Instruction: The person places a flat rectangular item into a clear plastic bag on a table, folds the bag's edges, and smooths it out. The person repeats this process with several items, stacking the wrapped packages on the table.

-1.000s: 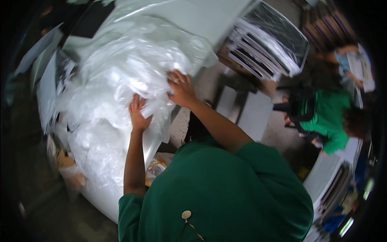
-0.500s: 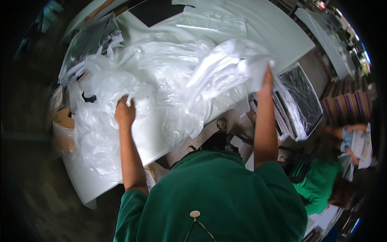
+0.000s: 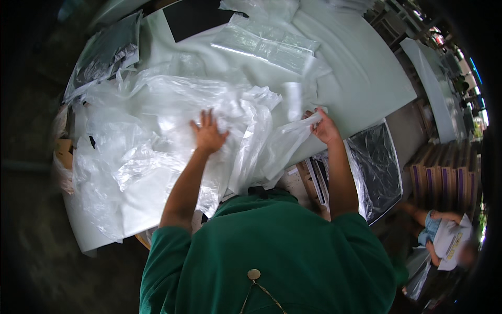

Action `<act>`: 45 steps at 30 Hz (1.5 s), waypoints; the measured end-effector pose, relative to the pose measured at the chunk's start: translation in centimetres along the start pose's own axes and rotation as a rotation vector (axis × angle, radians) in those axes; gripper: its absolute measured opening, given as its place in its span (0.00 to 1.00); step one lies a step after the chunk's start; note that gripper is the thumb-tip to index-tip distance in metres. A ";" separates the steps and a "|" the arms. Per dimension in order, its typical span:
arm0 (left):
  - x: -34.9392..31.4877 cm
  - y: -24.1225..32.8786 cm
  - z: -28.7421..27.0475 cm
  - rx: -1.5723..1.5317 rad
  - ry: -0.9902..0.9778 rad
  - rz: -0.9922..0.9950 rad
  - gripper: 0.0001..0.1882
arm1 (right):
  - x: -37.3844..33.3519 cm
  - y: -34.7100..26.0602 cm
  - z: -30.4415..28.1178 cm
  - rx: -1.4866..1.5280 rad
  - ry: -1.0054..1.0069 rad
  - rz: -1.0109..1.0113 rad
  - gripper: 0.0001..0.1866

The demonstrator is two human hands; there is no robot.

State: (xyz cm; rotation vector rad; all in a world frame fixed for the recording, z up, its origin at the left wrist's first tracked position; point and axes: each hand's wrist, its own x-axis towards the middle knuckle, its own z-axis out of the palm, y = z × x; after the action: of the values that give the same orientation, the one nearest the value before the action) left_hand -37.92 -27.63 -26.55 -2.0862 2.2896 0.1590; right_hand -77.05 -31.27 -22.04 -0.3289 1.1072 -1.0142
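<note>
The table (image 3: 374,78) carries crumpled plastic film (image 3: 172,88) across its left and middle. Over the table's middle, the left hand (image 3: 209,137) lies spread on the film, perhaps steadying it; half a second ago it was farther left. Near the table's front edge, the right hand (image 3: 325,129) pinches film, probably for control.

Crumpled clear plastic film (image 3: 162,104), spread across table (image 3: 366,68).
</note>
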 end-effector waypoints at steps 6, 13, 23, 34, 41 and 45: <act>-4.1 -18.3 2.3 0.245 -0.066 -0.390 0.40 | 2.2 2.2 1.7 -0.246 -0.134 0.114 0.16; -4.0 -12.9 -7.9 -0.309 0.558 -0.409 0.33 | 1.2 6.4 4.9 -0.095 -0.360 0.203 0.29; -1.6 3.7 -6.0 -1.718 -0.061 -0.260 0.05 | -2.6 5.4 9.3 -0.147 -0.336 -0.083 0.10; -3.0 3.7 -15.2 -1.158 -0.349 0.348 0.08 | -8.5 1.6 19.1 -1.362 -0.493 -1.246 0.36; -2.4 -9.1 -18.2 -0.677 -0.339 -0.023 0.19 | -3.3 -7.4 9.9 -1.417 -0.313 -0.525 0.13; -2.8 -12.4 -14.4 -1.035 -0.242 -0.157 0.21 | 0.1 -7.1 3.3 -1.573 -0.226 -0.332 0.17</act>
State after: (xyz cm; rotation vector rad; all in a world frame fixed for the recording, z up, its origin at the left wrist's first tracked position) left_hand -24.71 -27.46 -12.60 -2.3518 2.0528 1.7859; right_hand -77.84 -35.98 -15.81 -1.8662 1.4663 -0.1411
